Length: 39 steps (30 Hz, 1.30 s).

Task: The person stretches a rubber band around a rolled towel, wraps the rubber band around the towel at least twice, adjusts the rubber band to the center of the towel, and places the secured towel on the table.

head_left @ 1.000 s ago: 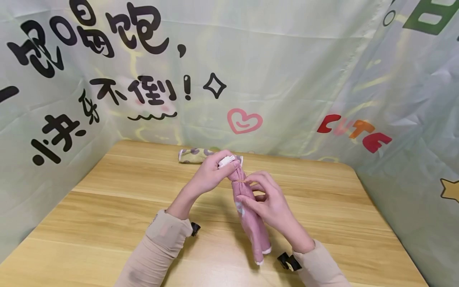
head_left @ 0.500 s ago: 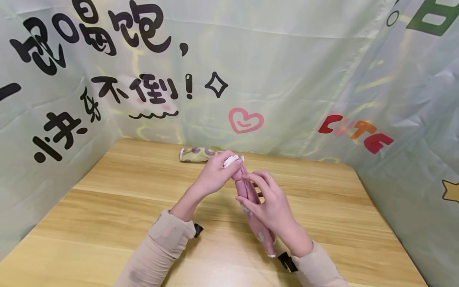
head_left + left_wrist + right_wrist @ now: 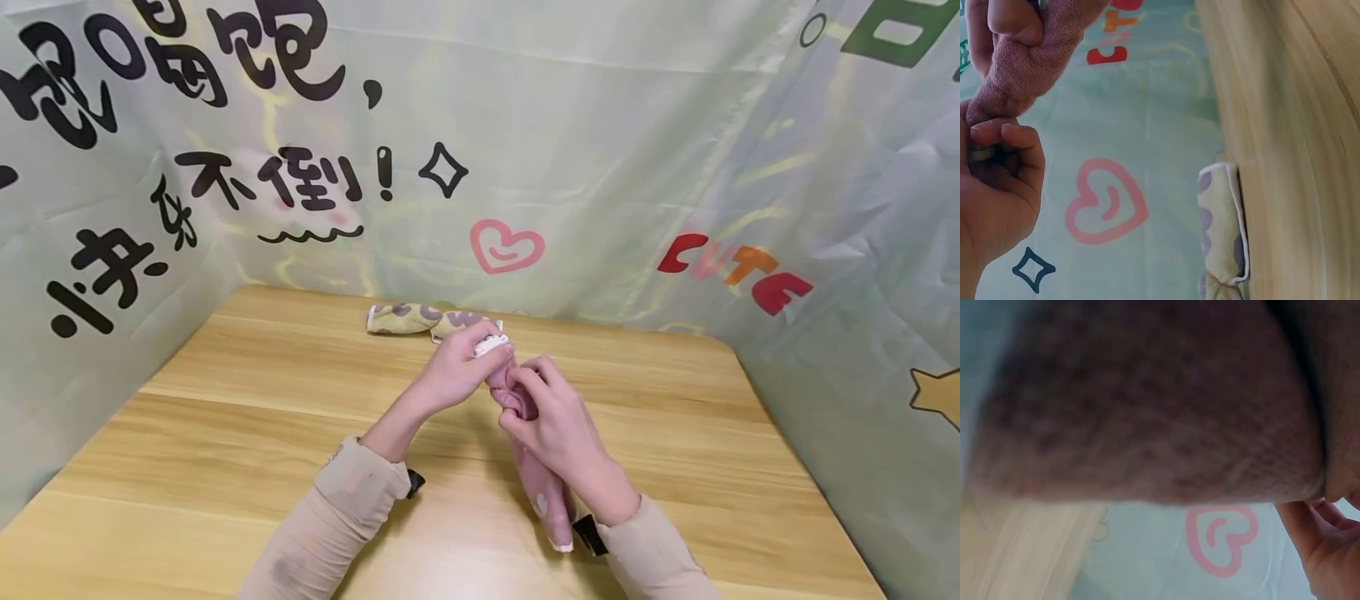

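Observation:
A rolled pink towel (image 3: 542,492) with pale spots and white edging slants over the table. My left hand (image 3: 453,367) grips its upper end, where folded white edging pokes out between thumb and fingers. Lower down, the curled thumb and fingers of my right hand (image 3: 558,425) pinch the towel around its gathered part; they hide the thin band seen there earlier. In the left wrist view the towel (image 3: 1029,69) looks twisted between both hands. The right wrist view is mostly filled by the blurred, dark towel (image 3: 1147,425), with my left hand (image 3: 1335,562) at lower right.
A rolled yellow towel (image 3: 401,319) with purplish spots lies at the back of the wooden table (image 3: 247,433), narrowed at its middle by a thin tie (image 3: 1224,281). A printed cloth backdrop (image 3: 600,167) surrounds the table's back and sides. Black clips or mounts (image 3: 588,535) sit at both cuffs.
My right fingers have gone from lightly plucking at the thin band to pinching the towel more tightly. The towel's lower end has turned and drawn together. The left hand keeps its grip.

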Tool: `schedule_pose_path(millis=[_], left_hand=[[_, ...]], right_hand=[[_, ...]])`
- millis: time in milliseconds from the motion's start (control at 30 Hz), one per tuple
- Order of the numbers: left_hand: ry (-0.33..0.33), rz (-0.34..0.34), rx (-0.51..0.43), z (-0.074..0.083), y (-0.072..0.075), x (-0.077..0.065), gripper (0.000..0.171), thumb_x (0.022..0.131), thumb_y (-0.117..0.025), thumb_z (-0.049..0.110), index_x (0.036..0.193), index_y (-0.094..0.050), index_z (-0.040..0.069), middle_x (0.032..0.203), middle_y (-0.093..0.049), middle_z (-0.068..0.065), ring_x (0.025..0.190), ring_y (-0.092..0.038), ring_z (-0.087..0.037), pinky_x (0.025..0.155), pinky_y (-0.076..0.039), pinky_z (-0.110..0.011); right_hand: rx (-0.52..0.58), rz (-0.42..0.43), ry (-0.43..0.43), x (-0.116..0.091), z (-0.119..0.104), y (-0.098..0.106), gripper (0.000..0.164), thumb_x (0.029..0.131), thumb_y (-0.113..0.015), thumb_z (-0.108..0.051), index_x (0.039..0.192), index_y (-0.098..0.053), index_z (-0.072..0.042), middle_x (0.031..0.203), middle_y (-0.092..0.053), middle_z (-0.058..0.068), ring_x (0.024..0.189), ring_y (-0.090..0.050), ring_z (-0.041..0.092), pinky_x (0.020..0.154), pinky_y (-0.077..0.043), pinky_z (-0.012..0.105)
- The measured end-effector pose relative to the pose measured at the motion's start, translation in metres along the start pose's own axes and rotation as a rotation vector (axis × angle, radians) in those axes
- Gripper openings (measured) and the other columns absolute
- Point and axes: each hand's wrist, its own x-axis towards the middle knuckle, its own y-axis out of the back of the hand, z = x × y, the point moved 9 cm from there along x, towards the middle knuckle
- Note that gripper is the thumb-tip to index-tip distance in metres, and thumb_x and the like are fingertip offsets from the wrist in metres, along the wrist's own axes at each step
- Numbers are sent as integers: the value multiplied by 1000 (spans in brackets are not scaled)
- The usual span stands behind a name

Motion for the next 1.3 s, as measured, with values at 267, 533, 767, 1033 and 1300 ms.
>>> schedule_pose_path(millis=[267,533,767,1033,1300], left_hand=[[11,-48,-80,-4,-3,0,9,103,-64,16,104,-67,7,89,-68,-7,73,-63,-16,62,-55,-29],[-150,-252,-6,19,-8,-8,38,103,-65,18,140,-58,15,123,-62,-5,101,-61,-17,83,-57,-36],[-289,-315,166,41,-10,-14,46,102,-65,24,147,-59,18,117,-55,-3,101,-52,-16,84,-51,-38],[-250,-331,65,43,-11,-14,11,103,-65,16,113,-61,11,90,-62,0,75,-57,-11,65,-51,-28],[-184,-227,72,34,0,-10,8,103,-64,16,101,-61,9,83,-61,-1,67,-55,-12,58,-50,-27]], right_hand=[[223,-23,-53,3,10,-3,26,69,-70,3,91,-62,-9,96,-55,4,76,-52,12,56,-46,19],[384,-95,-185,0,22,3,30,72,-70,9,91,-63,-12,96,-58,1,85,-55,15,59,-54,22],[552,-218,-215,0,19,3,34,72,-64,14,91,-63,-13,97,-57,3,83,-53,13,58,-47,22],[644,-249,-221,-1,10,-1,29,73,-65,9,92,-62,-13,101,-59,4,83,-55,12,52,-52,25],[575,-135,-234,2,12,4,31,77,-76,9,97,-65,-12,111,-51,7,101,-55,17,65,-62,33]])
